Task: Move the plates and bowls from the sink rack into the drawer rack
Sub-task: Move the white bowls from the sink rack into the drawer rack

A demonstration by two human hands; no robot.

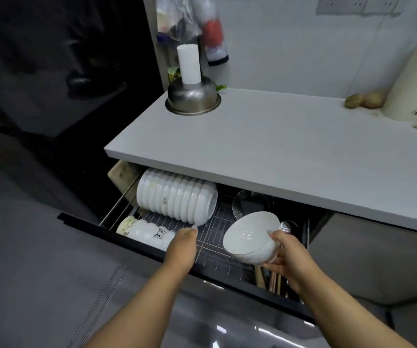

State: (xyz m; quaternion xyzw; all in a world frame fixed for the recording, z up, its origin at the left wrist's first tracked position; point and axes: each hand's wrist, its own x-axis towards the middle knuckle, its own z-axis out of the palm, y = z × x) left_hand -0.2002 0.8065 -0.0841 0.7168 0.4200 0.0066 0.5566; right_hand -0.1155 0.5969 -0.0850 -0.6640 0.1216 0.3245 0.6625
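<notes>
My right hand [286,257] grips two nested white bowls [250,237] by the rim, tilted on their side above the right part of the wire drawer rack [215,222]. My left hand [182,247] reaches into the open drawer with fingers straight, its fingertips at the lower edge of a row of several white bowls [177,197] lying on their sides in the rack. A second row of smaller white bowls and a cream cup [144,233] lies along the drawer's front left. The sink rack is out of view.
The white countertop [277,151] overhangs the back of the drawer. A steel bowl with a white cylinder [192,96] stands at its far left corner, potatoes [363,100] and a white jar at the right. Chopsticks and utensils [272,280] stand in the drawer's right compartment. A dark glass dish [249,203] sits behind.
</notes>
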